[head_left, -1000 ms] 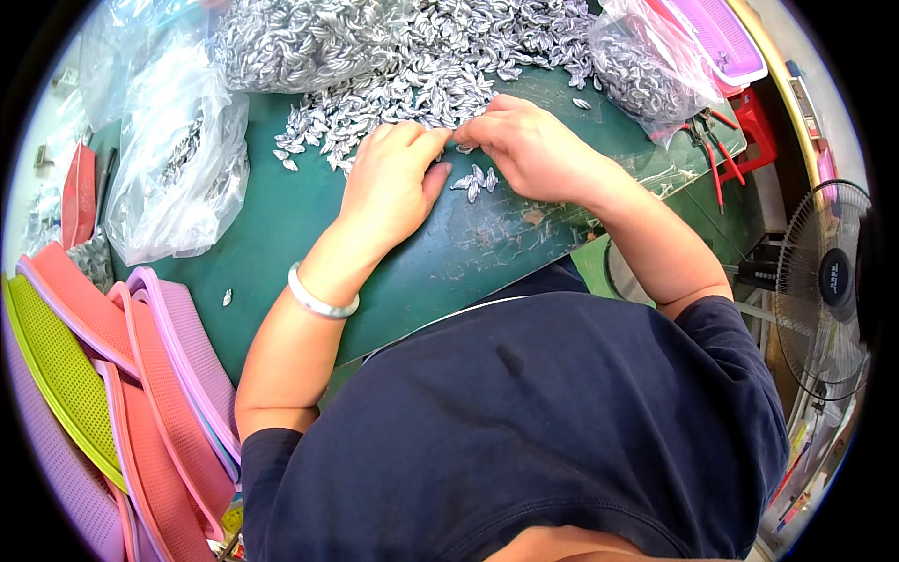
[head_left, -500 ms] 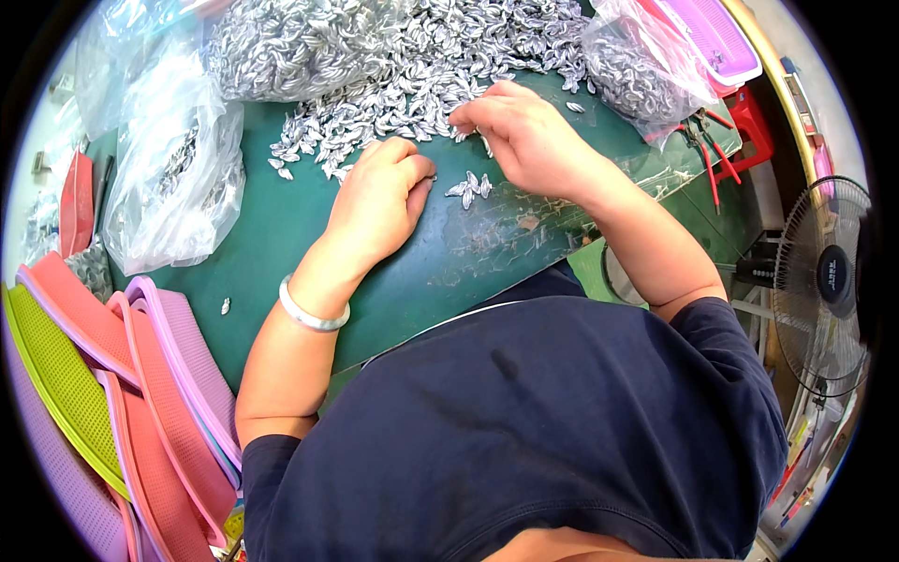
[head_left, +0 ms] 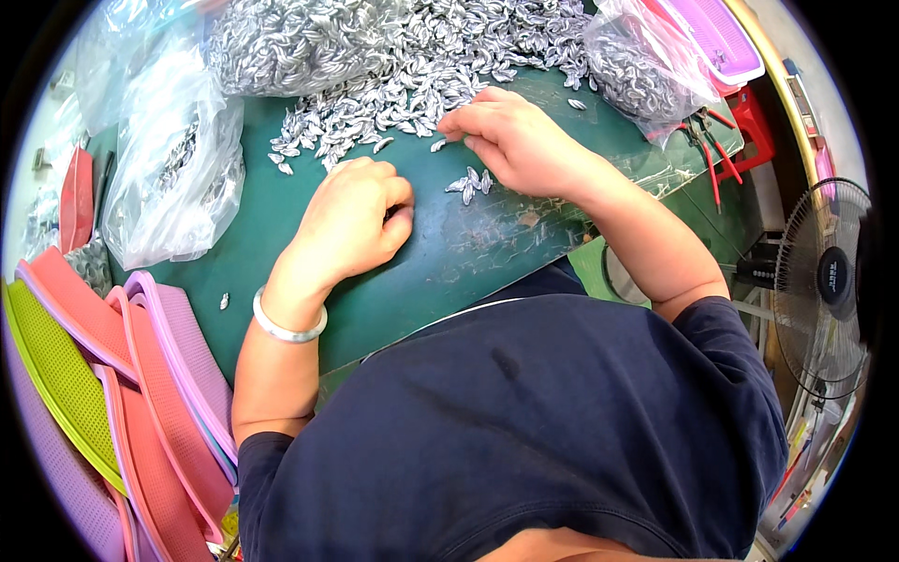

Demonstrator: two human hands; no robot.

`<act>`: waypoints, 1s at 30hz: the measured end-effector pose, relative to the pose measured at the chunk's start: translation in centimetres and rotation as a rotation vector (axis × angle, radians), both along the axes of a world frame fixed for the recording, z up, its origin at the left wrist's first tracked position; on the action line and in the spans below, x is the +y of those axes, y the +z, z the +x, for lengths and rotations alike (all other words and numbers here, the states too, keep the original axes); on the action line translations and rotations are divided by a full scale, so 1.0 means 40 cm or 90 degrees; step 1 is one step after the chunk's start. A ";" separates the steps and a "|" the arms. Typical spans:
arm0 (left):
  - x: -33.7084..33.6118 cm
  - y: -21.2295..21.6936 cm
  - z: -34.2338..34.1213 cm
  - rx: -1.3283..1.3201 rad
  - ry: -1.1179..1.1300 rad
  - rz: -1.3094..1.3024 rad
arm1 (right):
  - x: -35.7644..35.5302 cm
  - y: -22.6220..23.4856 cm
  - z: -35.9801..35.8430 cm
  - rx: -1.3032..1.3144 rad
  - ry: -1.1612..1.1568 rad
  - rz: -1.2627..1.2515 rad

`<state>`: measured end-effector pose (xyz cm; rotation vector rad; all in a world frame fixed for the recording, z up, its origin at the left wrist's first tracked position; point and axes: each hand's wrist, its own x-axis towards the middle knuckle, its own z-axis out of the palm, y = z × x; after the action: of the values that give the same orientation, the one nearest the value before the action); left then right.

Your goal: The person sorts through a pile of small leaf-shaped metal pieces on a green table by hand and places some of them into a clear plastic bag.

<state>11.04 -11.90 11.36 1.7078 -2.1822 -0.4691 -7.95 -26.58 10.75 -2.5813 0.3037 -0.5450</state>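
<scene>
My left hand (head_left: 354, 217), with a pale bangle (head_left: 287, 323) on its wrist, is closed over the green table (head_left: 375, 304), its fingers curled under. What it holds, if anything, is hidden. My right hand (head_left: 513, 142) is closed, fingers bent down at the front edge of a heap of small silver leaf-shaped pieces (head_left: 426, 89). One silver piece (head_left: 438, 145) lies right at its fingertips; whether they grip it cannot be made out. Just below that hand, a small cluster of silver pieces (head_left: 468, 185) lies side by side on the table.
Clear bags of silver pieces (head_left: 300, 47) (head_left: 641, 70) flank the heap; a looser plastic bag (head_left: 173, 178) lies at left. Stacked baskets (head_left: 164, 393) fill the lower left. Red-handled pliers (head_left: 707, 150) lie at the right edge, near a purple basket (head_left: 726, 42). A fan (head_left: 824, 276) stands at right.
My left hand has drawn back toward me and left, away from the heap. My right hand has shifted slightly left, and a single silver piece now shows at its fingertips.
</scene>
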 end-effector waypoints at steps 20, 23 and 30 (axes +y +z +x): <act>-0.031 -0.044 -0.019 0.020 0.120 -0.192 | 0.008 -0.012 0.033 0.036 0.034 -0.006; -0.027 -0.043 -0.021 0.015 0.120 -0.196 | 0.018 -0.008 0.031 0.037 0.049 0.083; -0.027 -0.045 -0.028 0.034 0.127 -0.192 | 0.004 -0.010 0.017 0.026 0.011 0.071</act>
<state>9.94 -12.97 9.57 1.6994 -1.9056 -0.1237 -7.26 -26.42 10.34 -2.4874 0.3156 -0.4564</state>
